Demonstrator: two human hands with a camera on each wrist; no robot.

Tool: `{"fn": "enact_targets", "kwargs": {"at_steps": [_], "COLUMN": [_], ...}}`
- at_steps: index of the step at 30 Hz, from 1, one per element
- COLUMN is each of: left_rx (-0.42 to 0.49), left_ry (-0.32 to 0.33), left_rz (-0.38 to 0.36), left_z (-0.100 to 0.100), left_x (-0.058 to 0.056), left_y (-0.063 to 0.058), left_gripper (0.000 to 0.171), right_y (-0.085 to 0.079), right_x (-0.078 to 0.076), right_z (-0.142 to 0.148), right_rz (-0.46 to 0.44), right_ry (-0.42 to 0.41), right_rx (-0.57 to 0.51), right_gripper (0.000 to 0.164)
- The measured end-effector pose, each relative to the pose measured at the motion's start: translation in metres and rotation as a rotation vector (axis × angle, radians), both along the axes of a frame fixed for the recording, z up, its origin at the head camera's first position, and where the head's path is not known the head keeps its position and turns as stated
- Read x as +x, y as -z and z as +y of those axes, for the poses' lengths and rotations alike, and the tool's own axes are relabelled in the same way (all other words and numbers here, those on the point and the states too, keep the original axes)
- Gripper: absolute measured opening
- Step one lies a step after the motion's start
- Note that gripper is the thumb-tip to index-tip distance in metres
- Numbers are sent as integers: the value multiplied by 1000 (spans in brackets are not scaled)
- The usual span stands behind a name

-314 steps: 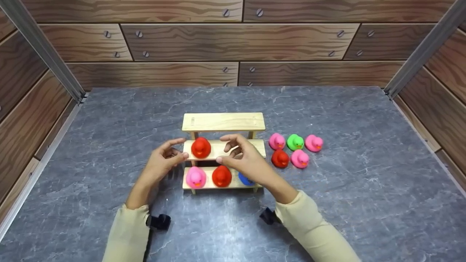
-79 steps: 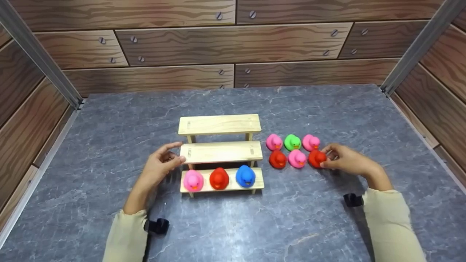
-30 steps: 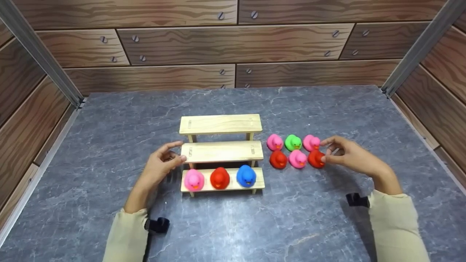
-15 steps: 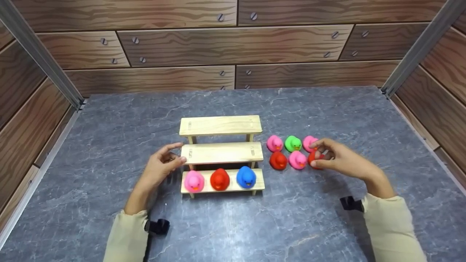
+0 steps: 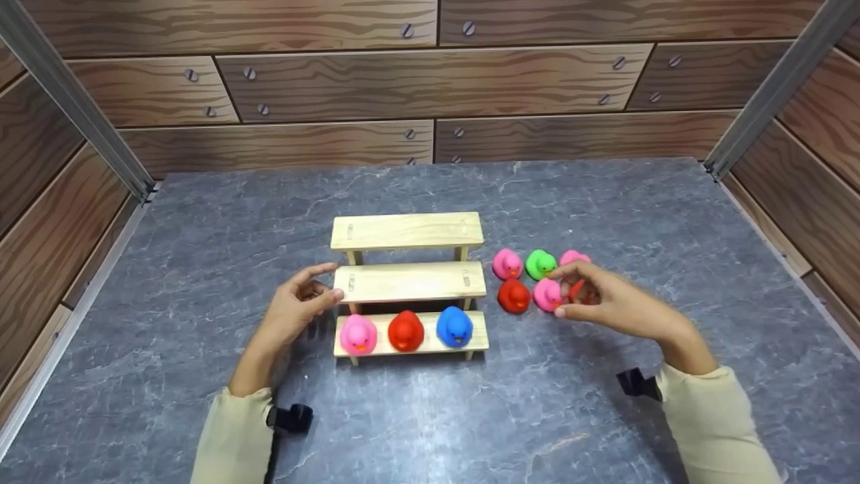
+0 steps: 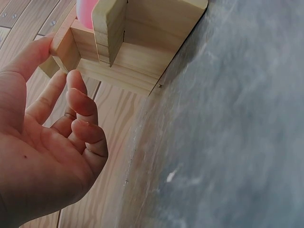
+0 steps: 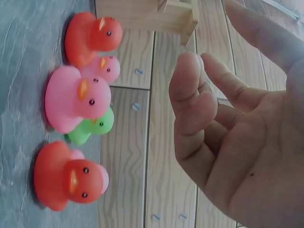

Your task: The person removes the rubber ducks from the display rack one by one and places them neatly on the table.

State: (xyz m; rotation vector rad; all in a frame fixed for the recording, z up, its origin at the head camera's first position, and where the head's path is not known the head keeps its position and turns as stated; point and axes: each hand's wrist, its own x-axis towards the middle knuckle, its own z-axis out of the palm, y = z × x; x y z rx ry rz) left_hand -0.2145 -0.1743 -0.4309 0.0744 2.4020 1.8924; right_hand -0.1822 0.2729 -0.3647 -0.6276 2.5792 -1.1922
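Observation:
My left hand holds the left end of the middle shelf of a three-step wooden stand, thumb at the front corner and index finger at the back. My right hand hovers, holding nothing, over the right end of a group of rubber ducks. Its fingers partly hide a red duck and reach toward a pink duck. Left of these sits another red duck. Behind are a pink duck, a green duck and a partly covered pink duck. The right wrist view shows the hand apart from the ducks.
On the stand's lowest shelf sit a pink duck, a red duck and a blue duck. The top shelf is bare. Wood-patterned walls enclose the grey marbled table.
The red duck from the middle shelf now sits at the right of the front row on the table. My right hand has let go and shifted left over it. My left hand stays put.

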Motion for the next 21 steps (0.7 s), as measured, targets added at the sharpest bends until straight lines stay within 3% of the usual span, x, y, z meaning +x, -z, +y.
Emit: {"fn": "enact_targets", "kwargs": {"at_steps": [10, 21], "left_rx": [14, 8], "left_ry": [-13, 10], "left_rz": [-1, 1], "left_z": [1, 0], "left_x": [0, 0], "left_y": [1, 1], "left_gripper": [48, 47], "right_y": [0, -1], "right_x": [4, 11], "right_z": [-16, -32], "right_rz": [26, 1], "right_ry": [-39, -97], "right_rx": [23, -76], "right_gripper": [48, 47]}}
